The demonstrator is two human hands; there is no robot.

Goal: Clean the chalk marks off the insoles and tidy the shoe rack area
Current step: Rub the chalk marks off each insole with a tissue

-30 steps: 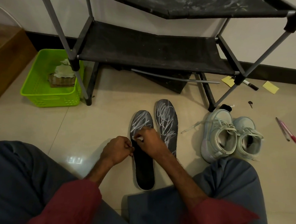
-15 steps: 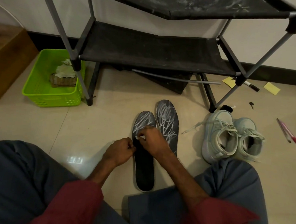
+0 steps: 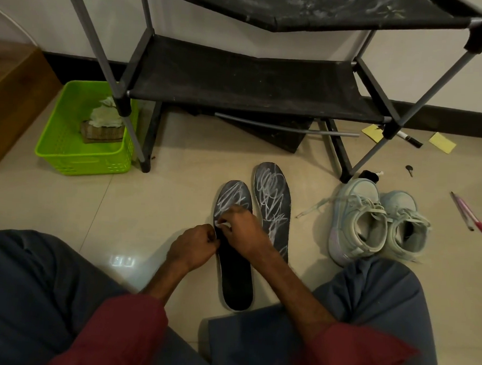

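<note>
Two dark insoles lie side by side on the tiled floor in front of me. The left insole has chalk scribbles only on its toe half; its heel half is plain black. The right insole is scribbled over most of its length. My right hand pinches a small white wipe and presses it on the middle of the left insole. My left hand grips that insole's left edge with curled fingers.
A black shoe rack stands against the wall, chalk dust on its top shelf. A green basket with a tissue box sits at its left. Pale sneakers, pens, sticky notes, a marker and a key lie at right.
My right hand with the wipe has shifted slightly toward the insole's toe, over the chalk. The left hand stays on the insole's edge.
</note>
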